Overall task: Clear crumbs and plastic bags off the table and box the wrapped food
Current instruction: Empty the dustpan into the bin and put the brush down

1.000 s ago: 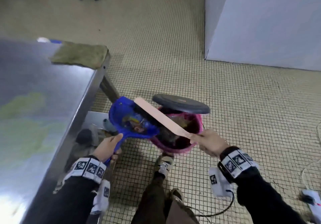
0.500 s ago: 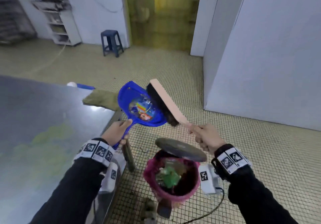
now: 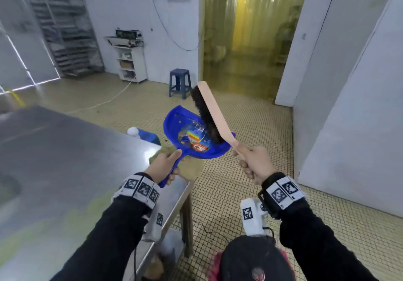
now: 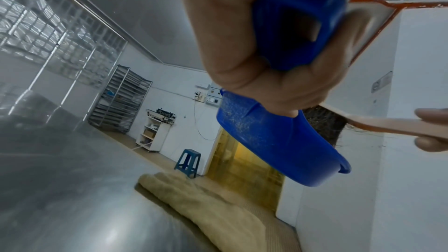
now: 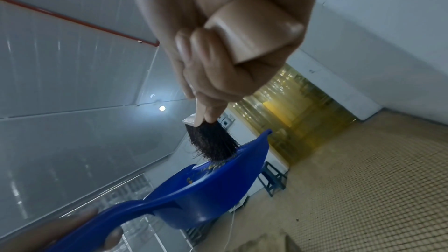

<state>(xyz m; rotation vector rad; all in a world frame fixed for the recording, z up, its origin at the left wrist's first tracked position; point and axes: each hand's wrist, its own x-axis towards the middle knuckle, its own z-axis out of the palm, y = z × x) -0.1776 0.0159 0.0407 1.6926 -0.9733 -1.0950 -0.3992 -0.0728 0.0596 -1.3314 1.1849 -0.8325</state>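
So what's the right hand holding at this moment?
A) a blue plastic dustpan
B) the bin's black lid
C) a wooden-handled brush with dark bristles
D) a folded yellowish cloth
C: the right hand grips the wooden-handled brush with dark bristles, its bristles resting in the blue plastic dustpan, which the left hand holds by its handle.

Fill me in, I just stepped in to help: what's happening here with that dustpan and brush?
A person is cleaning up. Their left hand grips the handle of a blue dustpan, held up in the air beside the corner of the steel table. Their right hand holds a wooden brush, its dark bristles resting inside the pan. A few crumbs and a colourful sticker show in the pan. A cloth lies on the table corner.
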